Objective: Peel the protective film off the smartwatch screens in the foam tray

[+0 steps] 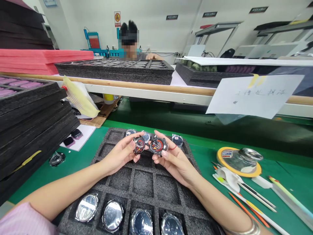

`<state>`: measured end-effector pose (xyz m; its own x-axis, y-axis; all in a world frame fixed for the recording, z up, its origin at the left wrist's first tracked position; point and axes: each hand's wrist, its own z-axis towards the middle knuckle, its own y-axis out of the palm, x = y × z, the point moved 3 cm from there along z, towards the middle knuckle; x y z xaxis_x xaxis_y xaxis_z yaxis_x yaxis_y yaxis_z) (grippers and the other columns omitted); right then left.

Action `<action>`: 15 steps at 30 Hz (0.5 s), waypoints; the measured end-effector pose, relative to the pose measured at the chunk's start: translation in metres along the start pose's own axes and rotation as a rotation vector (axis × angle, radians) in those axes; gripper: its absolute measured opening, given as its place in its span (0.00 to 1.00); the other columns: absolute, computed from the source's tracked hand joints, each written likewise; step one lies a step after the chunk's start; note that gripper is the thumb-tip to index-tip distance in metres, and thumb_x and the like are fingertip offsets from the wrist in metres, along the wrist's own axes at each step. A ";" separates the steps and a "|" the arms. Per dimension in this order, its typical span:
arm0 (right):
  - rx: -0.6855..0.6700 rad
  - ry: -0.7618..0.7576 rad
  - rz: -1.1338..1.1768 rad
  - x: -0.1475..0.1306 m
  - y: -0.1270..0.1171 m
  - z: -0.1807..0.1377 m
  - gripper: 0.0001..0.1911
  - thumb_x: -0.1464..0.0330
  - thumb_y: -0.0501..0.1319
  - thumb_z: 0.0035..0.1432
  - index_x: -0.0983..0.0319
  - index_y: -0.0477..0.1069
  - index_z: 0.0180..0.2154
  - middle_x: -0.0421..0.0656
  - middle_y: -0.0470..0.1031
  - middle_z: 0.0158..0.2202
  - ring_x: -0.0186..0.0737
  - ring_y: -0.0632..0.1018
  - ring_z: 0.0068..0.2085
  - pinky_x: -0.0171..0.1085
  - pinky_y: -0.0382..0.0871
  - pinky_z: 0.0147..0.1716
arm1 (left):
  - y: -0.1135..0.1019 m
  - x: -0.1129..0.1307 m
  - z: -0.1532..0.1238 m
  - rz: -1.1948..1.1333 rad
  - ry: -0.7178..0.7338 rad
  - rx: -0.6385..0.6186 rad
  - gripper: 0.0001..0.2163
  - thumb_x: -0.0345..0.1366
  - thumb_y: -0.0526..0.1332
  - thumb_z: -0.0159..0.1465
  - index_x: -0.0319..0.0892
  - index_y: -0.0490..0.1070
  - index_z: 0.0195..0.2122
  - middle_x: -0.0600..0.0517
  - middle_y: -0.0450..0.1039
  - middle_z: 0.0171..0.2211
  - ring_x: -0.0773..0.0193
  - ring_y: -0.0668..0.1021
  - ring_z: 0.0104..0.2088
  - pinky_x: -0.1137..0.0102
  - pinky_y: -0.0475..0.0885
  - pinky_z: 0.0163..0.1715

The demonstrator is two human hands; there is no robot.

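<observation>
My left hand is closed around a round watch face, its screen lit in red and dark. Beside it my right hand grips a second watch face, lit with a red ring and the number 13. Both are held side by side above a black foam tray with square pockets. Several watch faces lie in its near row, among them a shiny one under clear film. At the far row, another watch face shows past my right fingers; others there are partly hidden.
Stacked black foam trays rise at the left. Across the back runs a shelf with more trays, where a person sits beyond. On the right lie a glass jar, a yellow tape roll and several pens and tweezers.
</observation>
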<state>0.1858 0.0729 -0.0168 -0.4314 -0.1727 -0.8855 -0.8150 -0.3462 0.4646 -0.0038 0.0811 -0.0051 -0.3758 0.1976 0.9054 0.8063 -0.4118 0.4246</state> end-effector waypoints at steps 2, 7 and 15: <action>0.049 -0.037 -0.130 0.002 -0.003 0.002 0.33 0.60 0.70 0.54 0.53 0.67 0.60 0.42 0.78 0.43 0.35 0.80 0.34 0.39 0.77 0.37 | -0.002 -0.003 0.001 0.047 -0.018 0.013 0.28 0.50 0.69 0.61 0.46 0.70 0.60 0.45 0.76 0.44 0.71 0.75 0.29 0.73 0.70 0.31; 0.154 -0.148 -0.356 0.007 -0.007 0.008 0.26 0.62 0.72 0.49 0.56 0.67 0.49 0.44 0.76 0.46 0.36 0.76 0.33 0.39 0.75 0.34 | -0.006 -0.011 0.003 0.212 -0.082 -0.043 0.30 0.36 0.76 0.55 0.47 0.70 0.58 0.48 0.76 0.45 0.65 0.78 0.38 0.70 0.74 0.41; 0.249 -0.248 -0.690 -0.003 -0.003 0.002 0.15 0.70 0.66 0.46 0.58 0.70 0.39 0.42 0.74 0.40 0.45 0.75 0.43 0.45 0.68 0.48 | -0.002 -0.013 0.001 0.238 -0.157 -0.128 0.31 0.29 0.73 0.55 0.44 0.67 0.60 0.49 0.77 0.43 0.68 0.78 0.32 0.70 0.76 0.36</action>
<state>0.1885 0.0757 -0.0155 0.1551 0.2289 -0.9610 -0.9811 -0.0780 -0.1769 0.0003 0.0801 -0.0180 -0.1003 0.2133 0.9718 0.7953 -0.5697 0.2071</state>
